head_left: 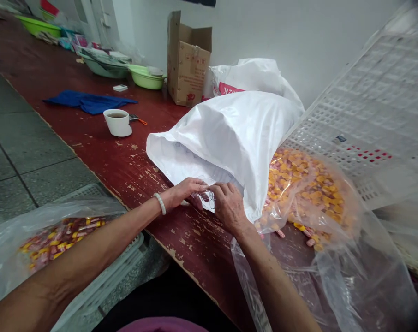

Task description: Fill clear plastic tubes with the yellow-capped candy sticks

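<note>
My left hand (pixel 186 191), with a beaded bracelet at the wrist, is at the mouth of a large white sack (pixel 243 124). Beside it, my right hand (pixel 229 205) has its fingers bent and closed. Their fingertips nearly meet over a small piece with thin dark rings (pixel 211 199), whose kind I cannot make out. The sack lies on its side with its mouth gaping toward me, and more thin outlines show faintly inside. To the right, a clear plastic bag (pixel 299 184) holds many small orange-capped pieces, several of them lying loose at its edge.
A white plastic basket (pixel 378 115) leans at the right. On the worn red table (pixel 150 152) stand a white cup (pixel 117 123) with dark liquid, a blue cloth (pixel 87 100), a cardboard box (pixel 190 64) and green basins (pixel 146 78). Lower left, another bag (pixel 60 240) holds orange-capped pieces.
</note>
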{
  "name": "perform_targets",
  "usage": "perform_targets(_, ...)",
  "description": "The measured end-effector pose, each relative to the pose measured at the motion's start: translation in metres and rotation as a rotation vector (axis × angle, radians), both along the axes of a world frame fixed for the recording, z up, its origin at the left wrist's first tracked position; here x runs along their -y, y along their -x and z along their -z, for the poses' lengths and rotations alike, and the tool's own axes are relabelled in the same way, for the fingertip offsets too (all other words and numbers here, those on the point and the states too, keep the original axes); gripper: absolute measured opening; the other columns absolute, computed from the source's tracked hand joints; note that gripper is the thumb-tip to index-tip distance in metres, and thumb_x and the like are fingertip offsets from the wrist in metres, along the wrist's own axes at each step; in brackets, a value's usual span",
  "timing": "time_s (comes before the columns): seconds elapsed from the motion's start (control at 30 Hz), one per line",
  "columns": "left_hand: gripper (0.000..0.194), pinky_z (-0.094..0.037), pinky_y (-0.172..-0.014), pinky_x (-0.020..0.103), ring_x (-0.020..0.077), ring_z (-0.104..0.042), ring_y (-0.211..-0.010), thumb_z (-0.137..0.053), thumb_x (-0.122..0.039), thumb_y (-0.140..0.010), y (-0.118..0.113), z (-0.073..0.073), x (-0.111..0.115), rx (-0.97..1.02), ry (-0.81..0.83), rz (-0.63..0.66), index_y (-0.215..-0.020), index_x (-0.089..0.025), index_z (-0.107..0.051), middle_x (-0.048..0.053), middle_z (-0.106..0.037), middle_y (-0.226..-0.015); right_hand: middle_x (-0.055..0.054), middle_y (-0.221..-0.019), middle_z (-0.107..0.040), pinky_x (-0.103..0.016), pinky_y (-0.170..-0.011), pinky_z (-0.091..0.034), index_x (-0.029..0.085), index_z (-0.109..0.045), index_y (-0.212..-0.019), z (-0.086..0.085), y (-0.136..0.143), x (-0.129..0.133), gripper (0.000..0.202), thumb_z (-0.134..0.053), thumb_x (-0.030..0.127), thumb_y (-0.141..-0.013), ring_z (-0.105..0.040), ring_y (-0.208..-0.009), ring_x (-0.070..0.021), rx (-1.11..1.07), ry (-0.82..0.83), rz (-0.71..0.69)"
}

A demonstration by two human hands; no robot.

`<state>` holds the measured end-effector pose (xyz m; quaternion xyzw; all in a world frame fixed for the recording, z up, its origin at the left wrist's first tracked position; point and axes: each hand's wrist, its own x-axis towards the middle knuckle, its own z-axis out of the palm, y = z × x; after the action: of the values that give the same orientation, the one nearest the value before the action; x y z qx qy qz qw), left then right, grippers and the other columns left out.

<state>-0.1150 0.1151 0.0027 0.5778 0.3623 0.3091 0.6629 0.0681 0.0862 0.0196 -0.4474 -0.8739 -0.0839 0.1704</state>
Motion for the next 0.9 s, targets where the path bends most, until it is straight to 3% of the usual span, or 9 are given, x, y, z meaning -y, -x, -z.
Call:
perform_targets(0.07,0.035,-0.05,-0.064,0.035,0.0185,-0.065,-0.06,-0.06,-0.042,-0.076,0.003,-0.001,0.003,0.17,0.212,0.161,-0.097,-0.014,-0.056,0.008,-0.065,-0.087,-0.009,-0.103,-0.062,-0.034,-0.083,-0.039,0.015,-0.054,-0.113,-0.003,0.004,0.0,0.033,-0.042,0.011,-0.083,-0.048,-0.091,-0.0228,-0.036,0.001,-0.022)
perform_targets(0.13,0.036,-0.051,-0.069,0.036,0.0206,-0.067,-0.068,-0.067,-0.035,-0.072,0.005,0.001,0.006,0.28,0.309,0.219,-0.099,-0.014,-0.057,0.01,-0.066,-0.09,-0.01,-0.101,-0.062,-0.035,-0.085,-0.041,0.013,-0.053,-0.113,-0.003,0.005,0.0,0.034,-0.043,0.01,-0.081,-0.05,-0.093,-0.0227,-0.101,0.018,-0.047)
perform_targets(0.23,0.038,-0.05,-0.077,0.037,0.0228,-0.068,-0.08,-0.072,-0.025,-0.068,0.005,0.007,0.01,0.36,0.364,0.236,-0.101,-0.013,-0.058,0.01,-0.066,-0.092,-0.011,-0.115,-0.058,-0.035,-0.089,-0.043,0.015,-0.053,-0.111,0.003,0.006,-0.001,0.035,-0.044,0.008,-0.078,-0.051,-0.105,-0.0213,-0.297,0.056,-0.081)
perform_targets(0.33,0.043,-0.049,-0.081,0.039,0.0237,-0.068,-0.084,-0.072,-0.019,-0.067,0.003,0.01,0.016,0.405,0.392,0.226,-0.108,-0.014,-0.057,0.008,-0.066,-0.09,-0.01,-0.126,-0.051,-0.034,-0.09,-0.045,0.018,-0.053,-0.109,0.014,0.004,-0.001,0.035,-0.045,0.009,-0.076,-0.051,-0.111,-0.0184,-0.617,0.108,-0.012)
perform_targets(0.43,0.049,-0.049,-0.082,0.039,0.0237,-0.068,-0.085,-0.073,-0.014,-0.065,0.003,0.012,0.021,0.427,0.392,0.157,-0.111,-0.016,-0.056,0.005,-0.064,-0.086,-0.009,-0.115,-0.055,-0.033,-0.083,-0.049,0.018,-0.056,-0.104,0.023,0.001,0.002,0.029,-0.052,0.018,-0.076,-0.058,-0.096,-0.0169,-0.947,0.233,0.133)
perform_targets(0.53,0.047,-0.049,-0.079,0.037,0.0226,-0.068,-0.083,-0.073,-0.012,-0.063,0.003,0.015,0.026,0.421,0.349,0.106,-0.106,-0.018,-0.058,0.004,-0.063,-0.087,-0.005,-0.093,-0.06,-0.032,-0.07,-0.051,0.018,-0.057,-0.105,0.023,-0.001,0.01,0.033,-0.06,0.031,-0.074,-0.06,-0.076,-0.015,-1.151,0.476,0.251)
perform_targets(0.63,0.042,-0.049,-0.076,0.033,0.018,-0.067,-0.078,-0.071,-0.011,-0.064,0.001,0.018,0.032,0.383,0.25,0.084,-0.104,-0.018,-0.058,0.003,-0.063,-0.091,-0.004,-0.092,-0.06,-0.027,-0.058,-0.048,0.019,-0.058,-0.109,0.016,0.0,0.019,0.041,-0.062,0.039,-0.073,-0.057,-0.068,-0.0132,-1.15,0.613,0.225)
perform_targets(0.77,0.037,-0.046,-0.082,0.03,0.016,-0.063,-0.086,-0.065,-0.011,-0.068,-0.004,0.014,0.041,0.289,0.087,0.077,-0.104,-0.016,-0.059,0.004,-0.065,-0.096,-0.005,-0.104,-0.06,-0.027,-0.064,-0.046,0.021,-0.062,-0.109,0.01,0.002,0.027,0.043,-0.067,0.038,-0.07,-0.052,-0.067,-0.01,-1.011,0.565,0.135)
perform_targets(0.9,0.031,-0.044,-0.086,0.03,0.0182,-0.06,-0.095,-0.064,-0.017,-0.071,-0.007,0.003,0.047,0.189,-0.027,0.066,-0.102,-0.016,-0.061,0.005,-0.066,-0.099,-0.002,-0.09,-0.061,-0.026,-0.064,-0.045,0.02,-0.062,-0.106,0.008,0.004,0.031,0.041,-0.07,0.035,-0.069,-0.051,-0.066,-0.0099,-1.013,0.582,0.129)
